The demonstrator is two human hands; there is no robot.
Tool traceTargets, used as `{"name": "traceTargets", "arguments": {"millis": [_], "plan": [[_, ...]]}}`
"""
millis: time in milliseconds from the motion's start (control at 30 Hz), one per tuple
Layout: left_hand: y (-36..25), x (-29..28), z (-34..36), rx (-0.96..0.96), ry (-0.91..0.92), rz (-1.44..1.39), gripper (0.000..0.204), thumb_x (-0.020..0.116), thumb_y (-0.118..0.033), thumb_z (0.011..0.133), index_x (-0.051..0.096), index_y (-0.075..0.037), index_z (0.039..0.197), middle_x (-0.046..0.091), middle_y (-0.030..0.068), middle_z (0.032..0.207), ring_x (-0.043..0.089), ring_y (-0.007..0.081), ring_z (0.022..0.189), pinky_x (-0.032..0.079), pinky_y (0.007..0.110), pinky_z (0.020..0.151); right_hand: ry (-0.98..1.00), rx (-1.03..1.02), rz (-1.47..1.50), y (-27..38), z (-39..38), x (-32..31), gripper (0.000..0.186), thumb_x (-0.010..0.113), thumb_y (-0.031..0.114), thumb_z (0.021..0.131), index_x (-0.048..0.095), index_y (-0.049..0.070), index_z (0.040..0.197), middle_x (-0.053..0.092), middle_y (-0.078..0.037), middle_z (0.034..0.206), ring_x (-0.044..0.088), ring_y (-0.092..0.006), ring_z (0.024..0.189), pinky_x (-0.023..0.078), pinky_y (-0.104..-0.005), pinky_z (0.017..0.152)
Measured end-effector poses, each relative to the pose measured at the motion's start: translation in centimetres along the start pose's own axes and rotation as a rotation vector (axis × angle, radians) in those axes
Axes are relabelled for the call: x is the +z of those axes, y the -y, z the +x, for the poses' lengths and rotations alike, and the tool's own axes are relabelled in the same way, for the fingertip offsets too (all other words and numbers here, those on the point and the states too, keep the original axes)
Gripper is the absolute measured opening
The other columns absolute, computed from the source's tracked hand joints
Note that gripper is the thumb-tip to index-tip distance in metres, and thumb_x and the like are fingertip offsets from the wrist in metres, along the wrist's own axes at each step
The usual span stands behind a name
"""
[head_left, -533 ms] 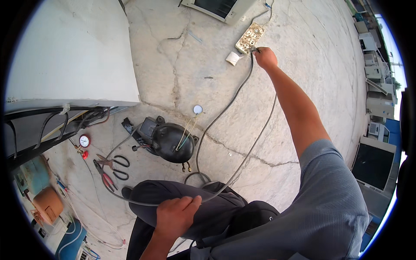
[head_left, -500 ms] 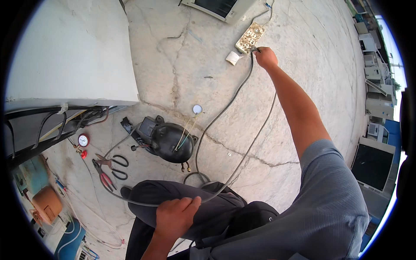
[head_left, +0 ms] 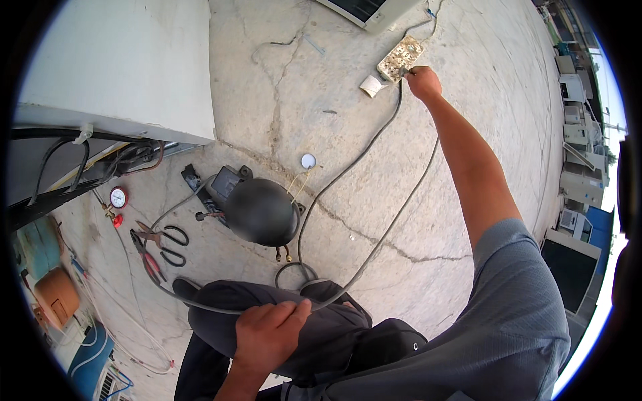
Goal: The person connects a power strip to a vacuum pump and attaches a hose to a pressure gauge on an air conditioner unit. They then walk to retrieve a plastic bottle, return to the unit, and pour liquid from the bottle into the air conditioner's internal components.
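My right hand point(head_left: 424, 83) reaches out to the far power strip point(head_left: 400, 59), pinching a small dark plug point(head_left: 404, 71) at the strip's near end. Whether its prongs are in a socket is too small to tell. A grey cable point(head_left: 391, 230) runs from beneath my right forearm back to my left hand point(head_left: 269, 337), which is closed around it above my knee. From there the cable passes left and curves up to the black compressor point(head_left: 262, 212) on the floor. Two short copper-coloured stubs stick out of the compressor's near side.
Pliers and scissors point(head_left: 160, 244) lie left of the compressor, near a round pressure gauge point(head_left: 118, 197). A white appliance point(head_left: 120, 67) stands at upper left. Behind the compressor is a small round white disc point(head_left: 308, 161). A white piece point(head_left: 371, 85) lies beside the strip. Old appliances line the right.
My right hand has brought the plug slightly farther over the near end of the power strip. My left hand keeps its hold on the cable. The whole view has shifted a little.
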State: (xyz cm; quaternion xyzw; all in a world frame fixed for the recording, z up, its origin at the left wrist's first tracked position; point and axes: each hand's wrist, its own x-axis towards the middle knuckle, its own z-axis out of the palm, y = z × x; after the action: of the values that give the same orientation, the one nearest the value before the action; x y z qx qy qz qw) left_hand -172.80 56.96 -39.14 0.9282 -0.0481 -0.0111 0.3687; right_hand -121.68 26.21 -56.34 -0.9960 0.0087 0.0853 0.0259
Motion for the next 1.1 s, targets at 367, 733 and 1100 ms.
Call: {"name": "traceTargets", "arguments": {"millis": [367, 733, 1100], "plan": [[0.0, 0.1, 0.6, -0.026, 0.018, -0.025, 0.020, 0.077, -0.012, 0.072, 0.074, -0.011, 0.092, 0.061, -0.0024, 0.075, 0.055, 0.0154, 0.054, 0.041, 0.031, 0.048, 0.122, -0.150, -0.180, -1.2, 3.9, 0.3, 0.029, 0.062, 0.023, 0.081, 0.071, 0.004, 0.101, 0.069, -0.020, 0.109, 0.065, -0.0356, 0.105, 0.052, -0.0460, 0.088], [-0.8, 2.1, 5.9, -0.139, 0.232, 0.041, 0.010, 0.069, -0.010, 0.077, 0.072, -0.010, 0.087, 0.068, 0.0008, 0.093, 0.061, 0.0194, 0.094, 0.050, 0.030, 0.069, 0.152, -0.355, -0.384, 2.6, 4.5, -0.3, 0.024, 0.058, 0.013, 0.079, 0.069, 0.000, 0.096, 0.069, -0.023, 0.103, 0.067, -0.0390, 0.098, 0.054, -0.0471, 0.082], [-0.4, 5.2, 6.4, -0.135, 0.412, 0.121, 0.030, 0.073, -0.025, 0.081, 0.068, -0.008, 0.106, 0.048, 0.0173, 0.142, 0.035, 0.0353, 0.140, 0.027, 0.050, 0.115, 0.137, -0.298, -0.342, 3.8, 3.1, -0.1, 0.025, 0.060, 0.011, 0.080, 0.070, 0.004, 0.102, 0.068, -0.020, 0.110, 0.066, -0.0358, 0.104, 0.054, -0.0465, 0.086]]}}
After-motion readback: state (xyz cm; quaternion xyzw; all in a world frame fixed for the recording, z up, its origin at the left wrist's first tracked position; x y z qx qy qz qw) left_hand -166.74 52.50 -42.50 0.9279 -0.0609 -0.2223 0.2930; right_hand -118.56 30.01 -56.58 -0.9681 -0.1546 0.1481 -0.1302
